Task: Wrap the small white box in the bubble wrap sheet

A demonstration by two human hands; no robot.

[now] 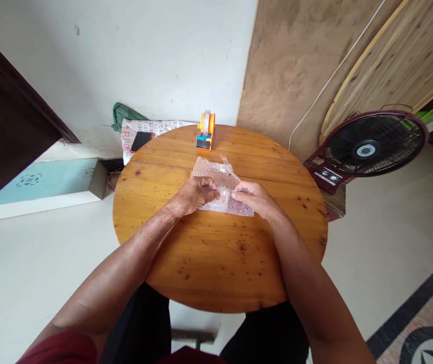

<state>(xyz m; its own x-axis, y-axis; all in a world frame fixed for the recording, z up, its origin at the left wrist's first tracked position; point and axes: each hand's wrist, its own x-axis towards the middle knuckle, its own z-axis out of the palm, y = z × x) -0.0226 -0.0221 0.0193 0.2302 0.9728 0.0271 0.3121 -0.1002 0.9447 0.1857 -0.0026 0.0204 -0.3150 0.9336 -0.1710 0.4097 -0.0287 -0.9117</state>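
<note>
A sheet of clear bubble wrap (216,174) lies in the middle of a round wooden table (186,263). My left hand (191,196) and my right hand (254,198) rest on its near edge, fingers curled and pinching the wrap from both sides. Between the fingertips sits a small clear object (225,194), half rolled into the wrap; I cannot make out what it is. An orange and blue tape dispenser (206,131) stands at the table's far edge, well beyond both hands.
A dark red floor fan (372,146) stands at the right of the table. Wooden boards (315,60) lean on the wall behind. A printed bag (144,132) and a green thing lie on the floor at the back left, a rug (425,323) at the near right.
</note>
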